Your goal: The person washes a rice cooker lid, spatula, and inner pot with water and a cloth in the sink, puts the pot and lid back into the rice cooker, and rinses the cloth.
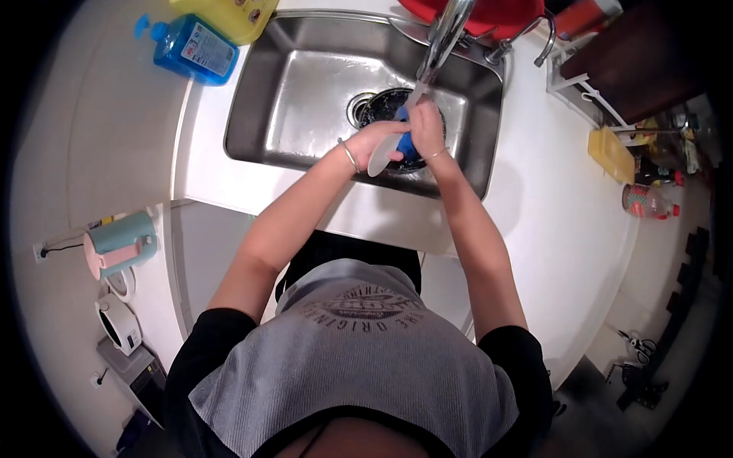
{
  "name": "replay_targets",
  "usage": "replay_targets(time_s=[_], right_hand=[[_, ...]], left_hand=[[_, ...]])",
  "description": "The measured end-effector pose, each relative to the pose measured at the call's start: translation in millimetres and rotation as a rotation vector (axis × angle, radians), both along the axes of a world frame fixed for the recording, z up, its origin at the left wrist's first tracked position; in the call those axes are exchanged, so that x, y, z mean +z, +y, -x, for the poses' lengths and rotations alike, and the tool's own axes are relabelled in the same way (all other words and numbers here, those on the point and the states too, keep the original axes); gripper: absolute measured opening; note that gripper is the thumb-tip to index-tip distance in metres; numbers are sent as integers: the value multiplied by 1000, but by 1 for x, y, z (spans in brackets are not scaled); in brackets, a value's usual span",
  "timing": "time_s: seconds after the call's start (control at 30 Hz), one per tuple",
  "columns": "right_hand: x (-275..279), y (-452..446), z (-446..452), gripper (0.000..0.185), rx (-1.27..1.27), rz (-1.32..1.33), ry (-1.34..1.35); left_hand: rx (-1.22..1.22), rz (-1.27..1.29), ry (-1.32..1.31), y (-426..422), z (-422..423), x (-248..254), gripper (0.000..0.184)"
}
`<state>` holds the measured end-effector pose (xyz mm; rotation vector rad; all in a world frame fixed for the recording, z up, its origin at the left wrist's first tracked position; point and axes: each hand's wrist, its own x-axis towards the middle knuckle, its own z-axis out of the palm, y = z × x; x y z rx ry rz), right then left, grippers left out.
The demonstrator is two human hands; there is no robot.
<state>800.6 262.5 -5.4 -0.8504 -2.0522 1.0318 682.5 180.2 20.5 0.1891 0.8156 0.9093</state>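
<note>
Over the sink, beneath the faucet, my two hands meet around a whitish, rounded spatula (382,158), its broad end towards me. My right hand (427,128) is closed at the handle side. My left hand (374,145) is closed near the broad end, its fingers curled against a blue cloth or sponge (408,146) between the hands. The fingers partly hide the cloth. Below them, a dark round pan or bowl (374,111) sits in the metal sink (305,99) beside the drain, apparently with water in it.
A blue soap pump bottle (206,49) and a yellow container (237,15) stand left of the sink. The faucet (447,34) reaches over it; a knife (408,30) and red basin (504,15) lie behind. Bottles (649,201) and a yellow box (611,155) are at right.
</note>
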Motion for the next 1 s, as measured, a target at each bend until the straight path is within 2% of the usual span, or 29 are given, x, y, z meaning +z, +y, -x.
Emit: replay_targets(time_s=[0.03,0.07,0.17,0.23,0.37,0.47,0.57,0.6,0.73,0.83,0.87,0.97,1.0], right_hand=[[11,1,0,23,12,89,-25],[3,3,3,23,-36,62,107],[-11,17,4,26,-39,53,13],[-10,23,10,29,-165,95,19],[-20,36,13,41,-405,321,27],[-31,40,12,43,-516,963,481],[-23,35,7,43,-719,1289,760],[-27,38,-1,44,-741,1357,726],[-19,33,-21,41,-726,1225,892],[11,9,-33,39,-485,1109,685],[1,7,-29,39,-616,986,711],[15,-14,-29,39,-652,662,488],[23,-24,-32,41,-595,629,452]], left_hand=[[-15,-21,-24,0,3,-7,11],[-30,-43,-47,0,5,-14,9],[-122,-83,-75,0,11,-9,11],[-179,-98,-33,-2,12,2,14],[-64,-97,-25,-3,11,6,24],[-12,-145,-56,-2,12,1,29],[0,-199,-3,-4,12,5,30],[4,-223,40,-4,12,10,30],[76,-288,172,-7,16,3,29],[117,-335,297,-7,12,-1,28],[137,-314,304,-6,9,-3,28],[182,-279,369,1,-2,-5,28],[186,-286,421,4,-6,-3,28]])
